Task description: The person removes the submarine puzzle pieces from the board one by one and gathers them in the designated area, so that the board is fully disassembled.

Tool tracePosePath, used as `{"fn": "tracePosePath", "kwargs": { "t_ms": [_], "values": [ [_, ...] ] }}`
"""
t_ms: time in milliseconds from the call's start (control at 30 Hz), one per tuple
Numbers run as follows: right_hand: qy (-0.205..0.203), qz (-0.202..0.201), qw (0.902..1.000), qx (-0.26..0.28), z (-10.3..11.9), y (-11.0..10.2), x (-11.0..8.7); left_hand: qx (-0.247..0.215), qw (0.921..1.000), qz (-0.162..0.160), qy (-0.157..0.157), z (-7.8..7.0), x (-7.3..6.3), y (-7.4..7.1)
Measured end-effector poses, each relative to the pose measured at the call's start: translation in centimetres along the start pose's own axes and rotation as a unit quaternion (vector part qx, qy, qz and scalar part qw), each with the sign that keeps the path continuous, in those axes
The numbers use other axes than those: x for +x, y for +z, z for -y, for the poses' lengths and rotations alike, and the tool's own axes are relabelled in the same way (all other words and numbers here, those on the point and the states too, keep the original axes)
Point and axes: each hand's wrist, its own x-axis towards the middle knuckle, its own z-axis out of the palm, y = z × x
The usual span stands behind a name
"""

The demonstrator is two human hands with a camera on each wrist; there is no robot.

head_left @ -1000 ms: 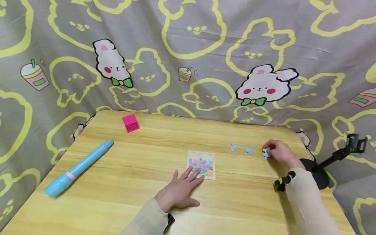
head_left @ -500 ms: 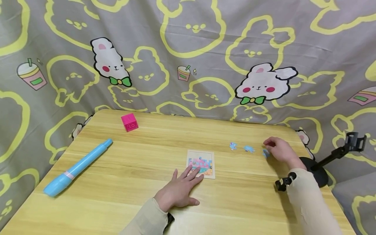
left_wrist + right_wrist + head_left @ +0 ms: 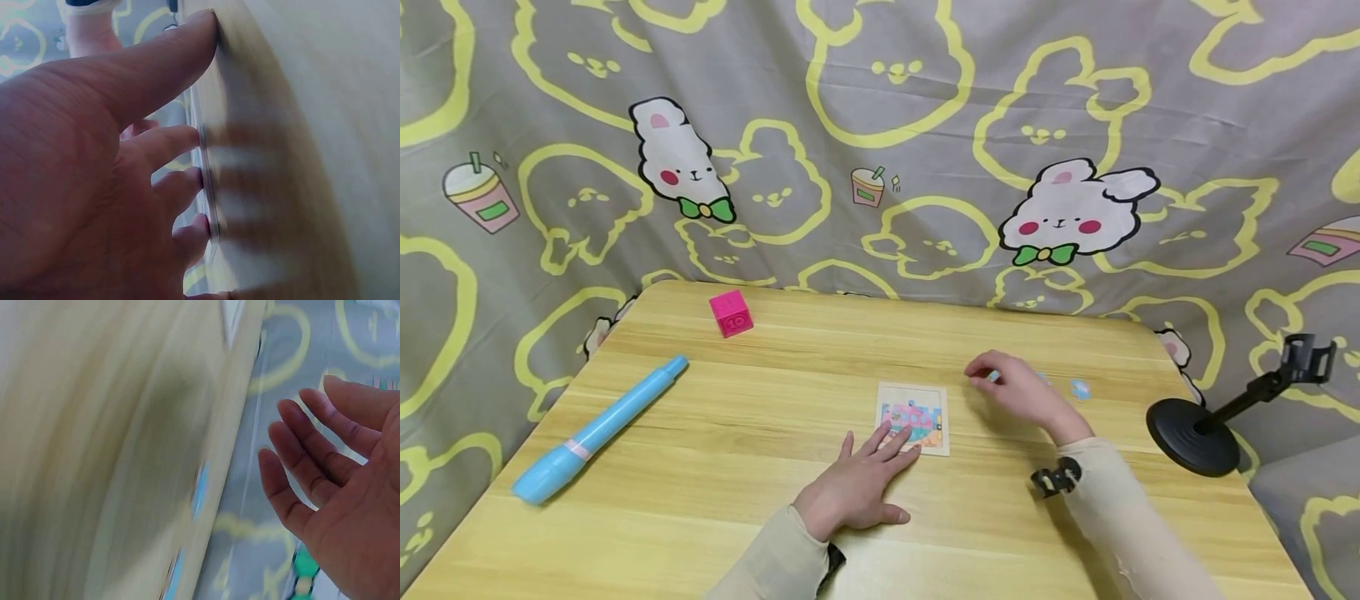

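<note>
We see the puzzle (image 3: 912, 392) flat on the table (image 3: 730, 467), its upper part bare wood and its lower part filled with pink, blue and orange pieces. Our left hand (image 3: 856, 490) lies with fingers spread wide, the fingertips resting over the puzzle's near left corner, the thumb out on the wood. Our right hand (image 3: 1018, 392) hovers just right of the puzzle, apart from it, fingers loosely bent and empty, a gap between them and the thumb. Below it lie two partly hidden blue pieces, and one more piece (image 3: 1080, 389) shows just past the hand. Farther right stands a black stand (image 3: 1193, 437); well to the left lie a pink cube (image 3: 731, 313) and a blue tube (image 3: 606, 425). A patterned curtain (image 3: 760, 50) hangs behind.
</note>
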Motion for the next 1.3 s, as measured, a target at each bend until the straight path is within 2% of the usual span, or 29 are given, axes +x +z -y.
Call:
{"fn": "tracePosePath", "kwargs": {
  "t_ms": [233,400,633,867,1033,1300],
  "values": [
    [-0.048,0.08,0.9956,0.01,3.6,3.5,1.7,0.001,1.0,0.008,0.0,0.0,0.0,-0.1],
    [-0.052,0.104,0.9932,0.008,5.0,5.0,2.3,0.005,1.0,0.004,0.006,-0.1,0.0,-0.2],
    [-0.057,0.11,0.9921,-0.018,5.7,6.4,3.0,-0.001,1.0,0.003,0.006,0.1,-0.1,0.0],
    [-0.025,0.113,0.9933,-0.008,5.6,7.4,3.2,-0.009,0.9999,0.002,0.012,0.0,0.0,0.1],
    [-0.025,0.103,0.9943,-0.011,5.6,7.7,3.3,-0.013,0.9998,0.004,0.01,0.0,0.0,0.0],
    [-0.003,0.093,0.9952,0.03,5.7,7.9,3.6,-0.016,0.9998,0.006,0.006,0.1,0.0,0.0]
  ]
}}
